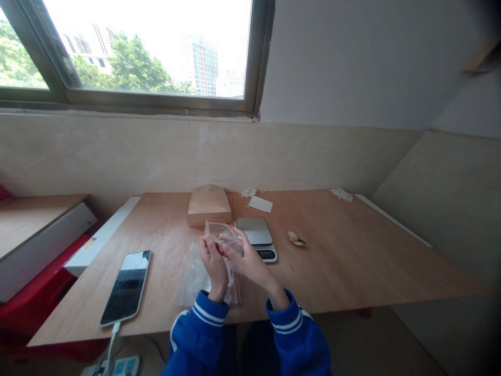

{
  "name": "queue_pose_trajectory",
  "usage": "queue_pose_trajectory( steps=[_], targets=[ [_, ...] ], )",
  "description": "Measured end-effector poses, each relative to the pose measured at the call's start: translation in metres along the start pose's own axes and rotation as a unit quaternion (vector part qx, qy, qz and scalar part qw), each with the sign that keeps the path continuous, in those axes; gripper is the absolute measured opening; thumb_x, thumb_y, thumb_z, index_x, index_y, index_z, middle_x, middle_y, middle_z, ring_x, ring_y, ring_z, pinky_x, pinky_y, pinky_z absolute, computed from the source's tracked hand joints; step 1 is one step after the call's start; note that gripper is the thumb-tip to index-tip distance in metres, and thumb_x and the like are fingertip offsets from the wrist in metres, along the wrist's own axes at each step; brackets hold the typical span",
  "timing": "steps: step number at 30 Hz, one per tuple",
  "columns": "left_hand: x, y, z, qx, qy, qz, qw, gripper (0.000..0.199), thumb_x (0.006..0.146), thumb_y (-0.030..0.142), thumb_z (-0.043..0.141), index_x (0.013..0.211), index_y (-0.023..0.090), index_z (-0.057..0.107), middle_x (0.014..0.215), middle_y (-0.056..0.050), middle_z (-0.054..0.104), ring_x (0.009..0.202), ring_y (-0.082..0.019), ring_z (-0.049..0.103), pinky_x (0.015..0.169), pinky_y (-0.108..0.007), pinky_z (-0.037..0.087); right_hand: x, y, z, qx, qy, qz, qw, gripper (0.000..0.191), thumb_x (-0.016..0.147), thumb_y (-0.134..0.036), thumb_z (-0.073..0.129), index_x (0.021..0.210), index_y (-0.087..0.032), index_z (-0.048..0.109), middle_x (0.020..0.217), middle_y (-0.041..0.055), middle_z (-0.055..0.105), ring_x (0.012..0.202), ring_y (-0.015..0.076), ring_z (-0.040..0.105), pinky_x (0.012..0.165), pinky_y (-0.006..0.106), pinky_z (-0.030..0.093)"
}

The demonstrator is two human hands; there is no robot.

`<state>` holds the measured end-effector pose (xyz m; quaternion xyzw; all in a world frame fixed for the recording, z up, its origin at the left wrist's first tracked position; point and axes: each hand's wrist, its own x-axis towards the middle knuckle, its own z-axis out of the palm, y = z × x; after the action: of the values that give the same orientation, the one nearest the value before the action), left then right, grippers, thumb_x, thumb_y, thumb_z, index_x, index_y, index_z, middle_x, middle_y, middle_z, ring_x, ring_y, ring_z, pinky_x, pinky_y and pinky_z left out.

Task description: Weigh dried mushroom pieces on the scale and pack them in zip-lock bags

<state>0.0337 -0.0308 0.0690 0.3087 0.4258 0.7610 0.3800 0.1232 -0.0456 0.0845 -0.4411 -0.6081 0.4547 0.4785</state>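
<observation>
Left hand (213, 261): fingers curled, closed on a clear zip bag (221, 233)
Right hand (250, 256): pinching the same bag's near edge
Bag: lifted just beside a digital kitchen scale (254, 231), small pale contents, unclear
Below hands: crumpled plastic sheet (191, 277) on wooden table (344, 250)

A small clear plastic bag (221, 233) was held up at a tilt, its stiff, shiny sides catching the light, pinched between the left hand (213, 261) and the right hand (250, 256). A pale tan lump (224, 237), too blurred to identify, sat inside it. Just below, a crumpled clear plastic sheet (191, 277) lay flat, partly beneath both wrists.
</observation>
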Motion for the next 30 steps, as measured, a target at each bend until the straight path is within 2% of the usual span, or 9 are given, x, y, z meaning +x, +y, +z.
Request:
queue_pose_trajectory(
  steps=[3, 5, 9, 10, 12, 16, 22, 25, 30],
  targets=[
    [-0.008, 0.007, -0.001, -0.004, -0.137, -0.044, 0.99, 0.041, 0.087, 0.059, 0.052, 0.073, 0.021, 0.045, 0.055, 0.007, 0.042, 0.044, -0.008, 0.04, 0.043, -0.021, 0.035, 0.004, 0.006, 0.001, 0.028, 0.052, -0.019, 0.998, 0.049, 0.093, -0.053, 0.049, 0.129, -0.02, 0.057, 0.117, 0.0106, 0.07, 0.11, 0.0247, 0.064, 0.098, 0.042, 0.049],
    [-0.01, 0.01, -0.007, 0.03, -0.172, -0.01, 0.985, 0.039, 0.09, 0.056, 0.049, 0.075, 0.02, 0.05, 0.059, 0.004, 0.047, 0.05, -0.01, 0.046, 0.051, -0.023, 0.04, 0.006, 0.004, -0.004, 0.033, 0.09, -0.047, 0.994, 0.046, 0.094, -0.053, 0.046, 0.118, -0.019, 0.065, 0.118, 0.0101, 0.07, 0.112, 0.0254, 0.064, 0.102, 0.042, 0.046],
    [0.003, 0.012, -0.026, 0.147, -0.043, 0.144, 0.978, 0.03, 0.092, 0.048, 0.051, 0.095, 0.019, 0.059, 0.093, -0.004, 0.06, 0.085, -0.016, 0.057, 0.081, -0.029, 0.046, 0.002, -0.003, -0.019, 0.062, 0.159, -0.057, 0.984, 0.049, 0.093, -0.056, 0.046, 0.119, -0.02, 0.067, 0.119, 0.0092, 0.07, 0.112, 0.027, 0.064, 0.102, 0.042, 0.046],
    [0.008, 0.011, -0.03, 0.167, -0.024, 0.146, 0.975, 0.031, 0.091, 0.046, 0.053, 0.106, 0.02, 0.058, 0.104, -0.006, 0.06, 0.094, -0.017, 0.057, 0.086, -0.031, 0.045, 0.001, -0.004, -0.022, 0.077, 0.168, -0.056, 0.981, 0.05, 0.093, -0.057, 0.046, 0.12, -0.02, 0.066, 0.117, 0.0092, 0.071, 0.111, 0.0272, 0.065, 0.101, 0.042, 0.047],
    [0.018, 0.011, -0.035, 0.18, -0.063, 0.119, 0.974, 0.035, 0.091, 0.045, 0.055, 0.116, 0.021, 0.057, 0.115, -0.007, 0.059, 0.104, -0.019, 0.056, 0.092, -0.032, 0.043, -0.001, -0.003, -0.024, 0.119, 0.183, -0.057, 0.974, 0.05, 0.093, -0.058, 0.045, 0.121, -0.021, 0.066, 0.115, 0.0087, 0.072, 0.108, 0.0271, 0.066, 0.099, 0.043, 0.049],
    [0.027, 0.012, -0.036, 0.166, -0.204, 0.053, 0.963, 0.031, 0.09, 0.046, 0.054, 0.098, 0.018, 0.065, 0.094, -0.004, 0.067, 0.091, -0.019, 0.06, 0.085, -0.029, 0.045, -0.001, 0.004, -0.022, 0.178, 0.191, -0.048, 0.964, 0.051, 0.093, -0.06, 0.045, 0.122, -0.022, 0.064, 0.113, 0.0083, 0.072, 0.107, 0.0269, 0.067, 0.097, 0.042, 0.051],
    [0.024, 0.014, -0.035, 0.196, -0.218, 0.058, 0.954, 0.031, 0.088, 0.046, 0.058, 0.088, 0.018, 0.071, 0.08, -0.003, 0.07, 0.075, -0.017, 0.062, 0.07, -0.025, 0.046, -0.005, 0.011, -0.034, 0.075, 0.2, -0.095, 0.972, 0.049, 0.09, -0.055, 0.053, 0.127, -0.023, 0.059, 0.129, 0.0085, 0.063, 0.116, 0.0252, 0.06, 0.1, 0.041, 0.048],
    [0.023, 0.013, -0.035, 0.211, -0.225, 0.065, 0.949, 0.031, 0.088, 0.046, 0.058, 0.087, 0.019, 0.071, 0.076, -0.003, 0.069, 0.073, -0.016, 0.062, 0.067, -0.025, 0.046, -0.008, 0.007, -0.05, -0.015, 0.235, -0.155, 0.959, 0.04, 0.094, -0.053, 0.047, 0.11, -0.023, 0.068, 0.123, 0.0078, 0.064, 0.116, 0.0237, 0.058, 0.099, 0.039, 0.046],
    [0.019, 0.015, -0.031, 0.196, -0.254, 0.061, 0.945, 0.032, 0.089, 0.047, 0.056, 0.087, 0.019, 0.072, 0.078, -0.003, 0.07, 0.073, -0.016, 0.062, 0.068, -0.024, 0.047, -0.009, -0.008, -0.068, -0.146, 0.09, -0.162, 0.972, 0.055, 0.101, -0.049, 0.03, 0.087, -0.023, 0.076, 0.114, 0.0072, 0.064, 0.107, 0.0206, 0.059, 0.094, 0.035, 0.045]
  ],
)
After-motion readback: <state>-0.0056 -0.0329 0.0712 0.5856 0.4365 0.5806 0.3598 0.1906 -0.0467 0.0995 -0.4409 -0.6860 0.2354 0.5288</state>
